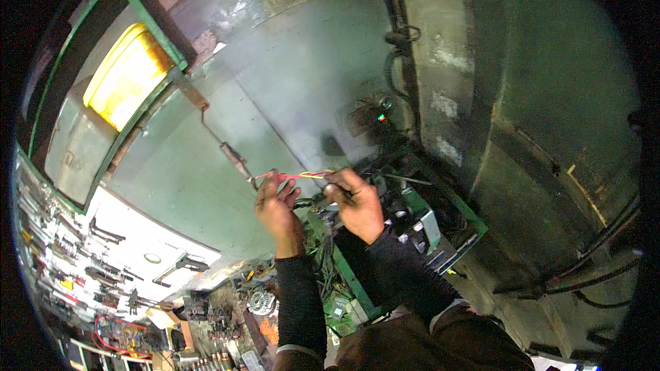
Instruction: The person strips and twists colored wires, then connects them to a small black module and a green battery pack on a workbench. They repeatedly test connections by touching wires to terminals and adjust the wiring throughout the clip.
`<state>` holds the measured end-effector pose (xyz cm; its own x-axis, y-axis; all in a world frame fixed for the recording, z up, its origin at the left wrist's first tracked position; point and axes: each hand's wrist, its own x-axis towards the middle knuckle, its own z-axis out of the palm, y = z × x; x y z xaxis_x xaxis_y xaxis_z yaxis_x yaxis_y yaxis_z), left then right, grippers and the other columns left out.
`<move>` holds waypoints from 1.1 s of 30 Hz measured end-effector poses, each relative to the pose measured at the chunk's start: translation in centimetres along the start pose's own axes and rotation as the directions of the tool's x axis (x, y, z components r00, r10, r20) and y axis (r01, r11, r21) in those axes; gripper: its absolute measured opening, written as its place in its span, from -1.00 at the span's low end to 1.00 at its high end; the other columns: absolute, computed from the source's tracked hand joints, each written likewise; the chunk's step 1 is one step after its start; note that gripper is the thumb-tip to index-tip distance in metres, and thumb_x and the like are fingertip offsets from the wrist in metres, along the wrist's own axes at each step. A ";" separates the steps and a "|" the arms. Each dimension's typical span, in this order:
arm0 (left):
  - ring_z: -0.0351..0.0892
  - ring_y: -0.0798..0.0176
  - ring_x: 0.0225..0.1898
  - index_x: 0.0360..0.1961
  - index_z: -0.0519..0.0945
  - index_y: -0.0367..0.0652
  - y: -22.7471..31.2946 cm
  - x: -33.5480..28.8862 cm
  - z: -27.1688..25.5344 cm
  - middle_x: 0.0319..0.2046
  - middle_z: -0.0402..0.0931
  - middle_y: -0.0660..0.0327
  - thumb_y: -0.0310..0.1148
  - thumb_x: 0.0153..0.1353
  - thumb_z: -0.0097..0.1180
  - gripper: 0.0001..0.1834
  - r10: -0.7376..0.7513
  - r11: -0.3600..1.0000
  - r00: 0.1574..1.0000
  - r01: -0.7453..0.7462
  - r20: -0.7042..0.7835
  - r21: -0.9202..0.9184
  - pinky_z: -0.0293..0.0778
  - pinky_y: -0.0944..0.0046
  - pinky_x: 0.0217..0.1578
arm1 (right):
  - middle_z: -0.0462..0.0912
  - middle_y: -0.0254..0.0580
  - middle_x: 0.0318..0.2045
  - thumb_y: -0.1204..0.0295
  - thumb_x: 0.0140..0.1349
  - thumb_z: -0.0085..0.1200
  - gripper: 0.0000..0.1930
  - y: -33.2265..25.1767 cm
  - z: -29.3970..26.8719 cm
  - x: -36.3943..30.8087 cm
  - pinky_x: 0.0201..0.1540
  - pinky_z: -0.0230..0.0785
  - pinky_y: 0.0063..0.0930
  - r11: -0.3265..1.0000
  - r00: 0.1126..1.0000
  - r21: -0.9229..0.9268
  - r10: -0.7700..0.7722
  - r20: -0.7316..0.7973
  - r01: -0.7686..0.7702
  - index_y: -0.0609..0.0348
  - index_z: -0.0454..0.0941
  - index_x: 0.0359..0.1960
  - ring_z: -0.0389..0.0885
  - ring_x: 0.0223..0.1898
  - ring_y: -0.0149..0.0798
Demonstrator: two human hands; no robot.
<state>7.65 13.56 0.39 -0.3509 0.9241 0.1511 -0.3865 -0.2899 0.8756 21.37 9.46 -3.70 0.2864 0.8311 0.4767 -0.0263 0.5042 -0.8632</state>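
- While both hands are raised in front of the green panel, the thin wires (301, 176) run between them, roughly level, near the middle of the view.
- Wires: slender, flexible, brightly coloured. Pinkish red over most of the left part; yellow toward the right, with some red beside it. Strands lie close together and seem to cross near the colour change; whether twisted or joined there, cannot tell.
- Condition of wire ends: hidden or too small to read. A slight bow in the span, no sharp kink seen.
- Left hand (277, 213): fingertips closed on the red part, other fingers loosely curled below.
- Right hand (357, 207): thumb and forefinger pinched together on the yellow end — remaining fingers folded toward the palm.
- Black sleeves (300, 302) cover both forearms, ribbed in texture.
- Just left of the left fingertips: lower end of a hanging rod with a thicker grey-brown handle (234, 159), tilted, in front of the green panel (275, 82).
- Below and right of the right hand: open green metal frame (469, 214) holding dark parts and cables.
- Upper left: yellow bucket (130, 72), brightly lit, beside a green-edged rack (146, 12).
- Lower left: many hand tools, a green ring (152, 258) on a white surface, and a round silvery metal part (262, 302) — finer detail blurred.
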 end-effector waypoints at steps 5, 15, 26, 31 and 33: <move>0.67 0.11 -0.12 0.12 0.56 -0.28 0.2 0.0 -0.1 -0.03 0.59 0.11 -0.17 0.37 0.15 -0.56 -0.041 0.997 0.999 0.041 0.005 0.065 0.61 0.21 -0.20 | 0.69 -0.25 -0.33 0.66 0.32 0.12 -0.86 -0.1 -0.3 -0.1 -0.23 0.45 -0.54 0.996 0.998 -0.060 -0.067 -0.001 0.067 0.30 0.52 -0.12 0.56 -0.34 -0.53; 0.70 0.15 -0.28 -0.05 0.63 -0.31 0.2 -0.1 0.2 -0.21 0.63 0.14 -0.25 0.34 0.22 -0.68 -0.013 1.000 1.000 0.013 -0.027 -0.015 0.64 0.24 -0.35 | 0.64 -0.28 -0.36 0.71 0.33 0.09 -0.89 0.3 0.0 -0.1 -0.20 0.45 -0.56 0.996 0.997 0.054 0.070 0.025 -0.071 0.32 0.48 -0.17 0.54 -0.31 -0.52; 0.70 0.13 -0.23 0.04 0.59 -0.30 0.7 -0.5 0.2 -0.17 0.63 0.14 -0.26 0.38 0.14 -0.65 0.044 0.995 0.999 -0.045 0.005 0.086 0.63 0.24 -0.32 | 0.63 -0.28 -0.39 0.67 0.34 0.09 -0.89 0.0 0.1 -0.2 -0.25 0.42 -0.55 0.993 0.999 0.113 0.034 0.038 -0.038 0.29 0.51 -0.13 0.51 -0.36 -0.52; 0.69 0.20 -0.38 -0.12 0.65 -0.32 1.0 -0.8 0.6 -0.32 0.63 0.17 -0.30 0.34 0.23 -0.73 0.080 0.997 0.996 -0.079 -0.025 0.023 0.63 0.28 -0.44 | 0.64 -0.28 -0.34 0.69 0.36 0.07 -0.90 -0.6 -0.1 -0.1 -0.23 0.44 -0.57 0.982 0.994 0.161 0.088 0.060 -0.096 0.31 0.50 -0.14 0.56 -0.32 -0.49; 0.69 0.21 -0.39 -0.12 0.66 -0.34 1.1 -0.9 0.8 -0.32 0.63 0.16 -0.31 0.34 0.22 -0.73 0.081 0.996 0.996 -0.080 -0.030 0.026 0.63 0.28 -0.45 | 0.64 -0.28 -0.34 0.68 0.36 0.08 -0.91 -0.7 -0.1 -0.1 -0.23 0.45 -0.56 0.978 0.994 0.179 0.094 0.061 -0.103 0.31 0.50 -0.15 0.58 -0.32 -0.48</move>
<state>8.21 12.65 1.64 -0.4064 0.8899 0.2072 -0.3347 -0.3560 0.8725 21.43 8.99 -3.11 0.2236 0.8874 0.4031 -0.2265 0.4496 -0.8640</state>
